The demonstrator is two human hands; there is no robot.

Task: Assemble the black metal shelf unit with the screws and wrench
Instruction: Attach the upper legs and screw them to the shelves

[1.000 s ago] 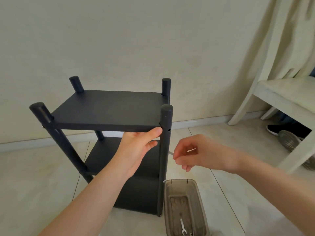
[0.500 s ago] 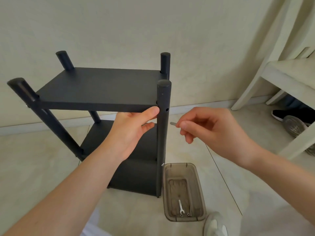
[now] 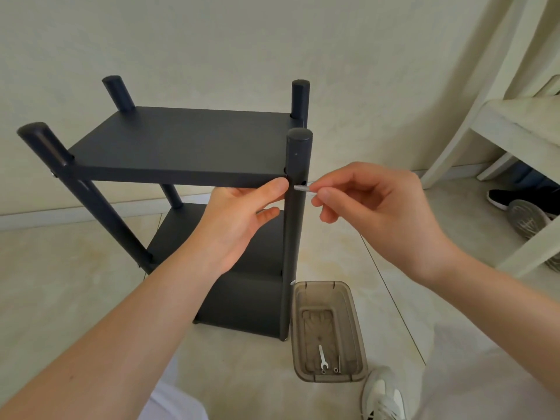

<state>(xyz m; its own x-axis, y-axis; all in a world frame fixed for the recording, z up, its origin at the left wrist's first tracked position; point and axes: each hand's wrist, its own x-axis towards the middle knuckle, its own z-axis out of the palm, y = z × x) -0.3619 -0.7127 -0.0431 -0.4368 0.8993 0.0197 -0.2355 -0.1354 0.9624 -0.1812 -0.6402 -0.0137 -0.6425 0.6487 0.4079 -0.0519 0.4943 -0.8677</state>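
1. The screw (image 3: 304, 188) lies nearly level, its long axis running left to right; its tip points left at the front right post (image 3: 295, 213) of the shelf (image 3: 181, 150) and touches it, or nearly does, just below the side hole.
2. The right hand (image 3: 375, 213) pinches the screw by its head end between thumb and forefinger, the other fingers curled.
3. The left hand (image 3: 239, 216) grips the front edge of the top board beside that post, thumb on the edge and fingers underneath.
4. The shelf stands upright on the floor; its posts run vertically.
5. A wrench (image 3: 323, 357) lies in the tray (image 3: 354, 328) by the post's foot, lengthwise along the tray.
6. Half a second ago the screw tip was clear of the post; now it has moved left to meet it. The left hand keeps its hold.
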